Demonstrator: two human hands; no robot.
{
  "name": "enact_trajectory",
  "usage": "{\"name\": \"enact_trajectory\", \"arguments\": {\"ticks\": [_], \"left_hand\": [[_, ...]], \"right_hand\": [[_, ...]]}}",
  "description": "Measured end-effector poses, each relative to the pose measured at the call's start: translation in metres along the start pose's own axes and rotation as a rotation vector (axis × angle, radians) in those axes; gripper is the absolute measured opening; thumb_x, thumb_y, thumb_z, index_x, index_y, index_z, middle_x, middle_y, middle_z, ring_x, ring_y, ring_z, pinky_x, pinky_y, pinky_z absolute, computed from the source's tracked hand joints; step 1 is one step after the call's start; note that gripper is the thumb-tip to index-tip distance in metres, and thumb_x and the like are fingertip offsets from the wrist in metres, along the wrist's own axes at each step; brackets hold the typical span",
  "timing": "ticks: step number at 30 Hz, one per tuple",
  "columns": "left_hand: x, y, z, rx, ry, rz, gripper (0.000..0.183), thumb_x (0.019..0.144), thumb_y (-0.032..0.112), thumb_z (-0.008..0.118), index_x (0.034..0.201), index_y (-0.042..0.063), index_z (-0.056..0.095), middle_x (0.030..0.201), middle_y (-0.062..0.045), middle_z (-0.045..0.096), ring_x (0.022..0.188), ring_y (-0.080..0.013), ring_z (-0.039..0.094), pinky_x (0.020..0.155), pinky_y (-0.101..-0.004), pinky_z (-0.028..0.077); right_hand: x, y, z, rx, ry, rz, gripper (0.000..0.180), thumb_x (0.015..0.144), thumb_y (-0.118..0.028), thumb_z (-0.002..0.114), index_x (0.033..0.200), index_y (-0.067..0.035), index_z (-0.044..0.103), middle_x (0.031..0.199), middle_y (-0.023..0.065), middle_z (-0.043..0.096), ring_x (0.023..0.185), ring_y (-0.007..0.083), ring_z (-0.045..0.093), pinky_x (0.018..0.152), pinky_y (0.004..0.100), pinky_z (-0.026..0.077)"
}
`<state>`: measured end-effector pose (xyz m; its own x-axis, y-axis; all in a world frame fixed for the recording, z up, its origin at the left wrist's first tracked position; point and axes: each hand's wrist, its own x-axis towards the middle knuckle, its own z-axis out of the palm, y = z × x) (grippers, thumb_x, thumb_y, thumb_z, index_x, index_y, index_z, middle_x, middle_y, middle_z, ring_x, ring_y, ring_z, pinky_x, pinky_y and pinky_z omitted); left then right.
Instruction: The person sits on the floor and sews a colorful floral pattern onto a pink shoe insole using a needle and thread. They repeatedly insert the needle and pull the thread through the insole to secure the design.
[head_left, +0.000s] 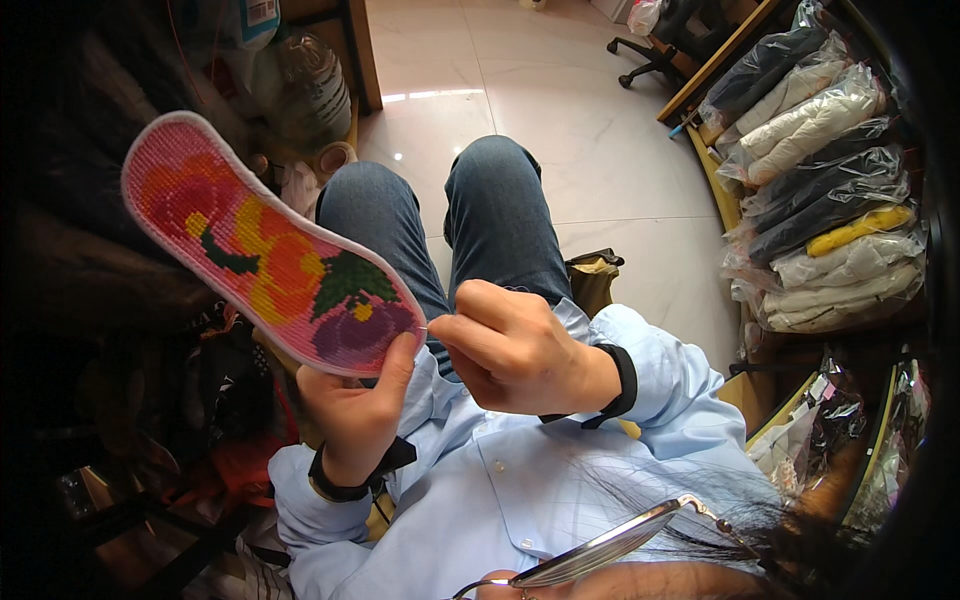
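An embroidered shoe insole (281, 259) with a white edge bears cross-stitched flowers in orange, yellow and purple with green leaves on pink. My left hand (360, 409) grips its lower right end, thumb on the stitched face and fingers behind. Pinched between the fingertips of my right hand (517, 349) is a thin sewing needle (424, 328), whose tip is at the insole's edge beside my left thumb. A fine dark thread (517, 289) shows just above the right knuckles. The fingers behind the insole are hidden.
Below the hands are my jeans-clad knees (495, 202). Shelves on the right hold folded garments in clear plastic (817, 172). A dark bag (595, 281) stands on the tiled floor by my leg. At left are a roll of tape (335, 157) and a large plastic bottle (319, 90).
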<state>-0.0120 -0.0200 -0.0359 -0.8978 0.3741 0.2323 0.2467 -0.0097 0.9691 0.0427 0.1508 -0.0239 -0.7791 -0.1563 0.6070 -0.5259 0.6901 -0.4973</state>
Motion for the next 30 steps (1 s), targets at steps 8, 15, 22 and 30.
{"name": "enact_trajectory", "arguments": {"ticks": [8, 15, 22, 30], "left_hand": [[0.001, -0.014, 0.006, 0.316, -0.018, 0.256, 0.012, 0.08, -0.003, 0.07, 0.092, -0.005, 0.068, 0.081, -0.008, 0.07, 0.072, -0.0132, 0.066, 0.066, -0.0253, 0.049], [0.005, -0.029, -0.003, -0.037, -0.014, 0.087, 0.022, 0.08, -0.003, 0.073, 0.101, -0.001, 0.068, 0.093, -0.008, 0.07, 0.085, -0.0148, 0.067, 0.076, -0.0256, 0.05], [0.008, -0.04, 0.002, -0.152, -0.09, 0.258, 0.013, 0.083, 0.004, 0.072, 0.091, 0.001, 0.062, 0.088, -0.012, 0.066, 0.082, -0.0196, 0.067, 0.075, -0.0312, 0.056], [0.023, -0.048, -0.01, -0.359, -0.308, 0.399, 0.048, 0.088, 0.051, 0.063, 0.087, 0.003, 0.062, 0.089, -0.01, 0.06, 0.082, -0.0186, 0.062, 0.075, -0.0312, 0.051]], "right_hand": [[0.002, 0.009, 0.013, 0.0, -0.089, 0.128, 0.026, 0.063, 0.008, 0.066, 0.083, 0.002, 0.05, 0.08, 0.0135, 0.045, 0.066, 0.0295, 0.053, 0.054, 0.0361, 0.045], [-0.002, 0.025, 0.008, 0.628, -0.1, 0.409, 0.034, 0.077, -0.018, 0.08, 0.098, -0.001, 0.059, 0.084, 0.0045, 0.055, 0.071, 0.0094, 0.058, 0.059, 0.0222, 0.047], [-0.006, 0.021, 0.019, 0.412, 0.059, 0.253, 0.029, 0.071, -0.016, 0.083, 0.087, -0.004, 0.062, 0.083, 0.0034, 0.058, 0.068, 0.0105, 0.058, 0.058, 0.0226, 0.047], [0.005, 0.032, 0.01, 0.812, -0.023, 0.197, 0.025, 0.088, -0.025, 0.069, 0.087, 0.0, 0.064, 0.081, 0.0076, 0.057, 0.071, 0.0172, 0.057, 0.061, 0.0284, 0.045]]}}
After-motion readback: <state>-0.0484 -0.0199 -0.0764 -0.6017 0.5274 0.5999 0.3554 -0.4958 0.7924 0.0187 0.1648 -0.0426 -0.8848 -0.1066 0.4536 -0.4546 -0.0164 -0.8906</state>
